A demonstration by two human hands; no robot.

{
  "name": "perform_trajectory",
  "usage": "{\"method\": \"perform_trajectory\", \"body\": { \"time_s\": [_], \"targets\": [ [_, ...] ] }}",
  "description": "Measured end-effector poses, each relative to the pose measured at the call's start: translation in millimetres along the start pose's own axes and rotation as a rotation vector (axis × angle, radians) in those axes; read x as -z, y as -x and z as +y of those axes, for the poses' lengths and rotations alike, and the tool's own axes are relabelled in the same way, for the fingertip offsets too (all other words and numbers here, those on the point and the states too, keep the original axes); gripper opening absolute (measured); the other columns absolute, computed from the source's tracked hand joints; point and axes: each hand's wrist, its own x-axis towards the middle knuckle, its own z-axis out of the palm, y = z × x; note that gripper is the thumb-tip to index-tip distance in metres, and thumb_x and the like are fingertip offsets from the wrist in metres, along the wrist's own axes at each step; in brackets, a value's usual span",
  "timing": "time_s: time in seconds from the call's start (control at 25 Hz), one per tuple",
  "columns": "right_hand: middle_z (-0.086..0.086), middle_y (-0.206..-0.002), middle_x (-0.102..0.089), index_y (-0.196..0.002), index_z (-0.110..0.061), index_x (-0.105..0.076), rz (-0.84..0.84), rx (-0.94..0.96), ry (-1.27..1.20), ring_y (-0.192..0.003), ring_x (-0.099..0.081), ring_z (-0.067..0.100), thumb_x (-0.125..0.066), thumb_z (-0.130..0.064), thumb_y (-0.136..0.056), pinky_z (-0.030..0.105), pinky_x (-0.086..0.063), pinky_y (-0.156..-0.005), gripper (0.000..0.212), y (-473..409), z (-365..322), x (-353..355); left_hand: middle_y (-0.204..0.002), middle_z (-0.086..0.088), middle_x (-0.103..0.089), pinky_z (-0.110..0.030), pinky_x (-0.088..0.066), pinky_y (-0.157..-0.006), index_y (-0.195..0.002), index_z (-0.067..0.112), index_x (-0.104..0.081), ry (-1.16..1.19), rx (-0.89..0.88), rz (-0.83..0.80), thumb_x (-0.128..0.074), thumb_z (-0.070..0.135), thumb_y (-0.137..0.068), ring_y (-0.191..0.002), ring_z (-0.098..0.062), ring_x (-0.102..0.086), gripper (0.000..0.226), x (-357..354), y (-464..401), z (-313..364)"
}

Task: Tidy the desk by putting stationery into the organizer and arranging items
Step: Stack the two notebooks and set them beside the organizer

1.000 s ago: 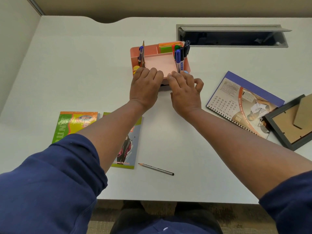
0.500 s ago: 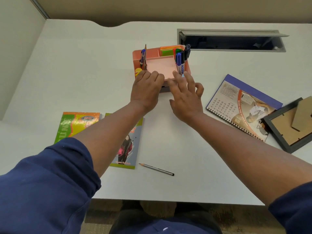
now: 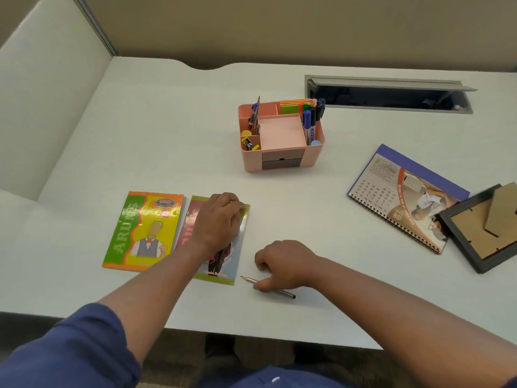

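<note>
left hand [image 3: 218, 219]: curled fingers rest on booklet [image 3: 221, 264] nearer than organizer [image 3: 281, 135] | right hand [image 3: 282, 264]: pinching pencil [image 3: 268, 287] just right of booklet | organizer: holds markers, mid-desk

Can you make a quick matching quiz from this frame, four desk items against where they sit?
Items:
1. pencil
2. pink organizer
3. picture frame
4. green booklet

Places:
a. far right, face down, overlapping the spiral calendar
b. under the right hand
c. leftmost on the desk, beside the booklet under the left hand
d. desk centre, markers standing in it

Pairs: 1-b, 2-d, 3-a, 4-c
</note>
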Motion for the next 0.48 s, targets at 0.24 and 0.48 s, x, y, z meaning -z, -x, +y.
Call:
{"method": "perform_trajectory", "body": {
  "time_s": [0.24,0.48],
  "targets": [
    [-0.003,-0.074,-0.054,-0.082,-0.02,-0.057,-0.014,-0.003,0.023,-0.071,-0.052,0.023,-0.058,-0.035,-0.087,0.03,-0.034,-0.055,0.016,-3,-7,-6,-0.11,-0.008,-0.066,-0.04,-0.046,-0.087,-0.112,0.008,-0.069,0.01,0.04,0.003,-0.047,0.015,-0.091,-0.099,-0.029,-0.057,0.031,-6,10,0],
    [-0.002,-0.071,-0.059,-0.075,-0.021,-0.057,0.061,-0.047,-0.051,-0.069,-0.056,0.024,-0.059,-0.031,-0.08,0.031,-0.046,-0.059,0.012,-6,3,1,-0.114,-0.007,-0.062,-0.043,-0.046,-0.086,-0.116,0.01,-0.066,-0.004,0.055,-0.03,-0.045,0.018,-0.091,-0.102,-0.029,-0.054,0.034,-5,12,3]
  ]
}}
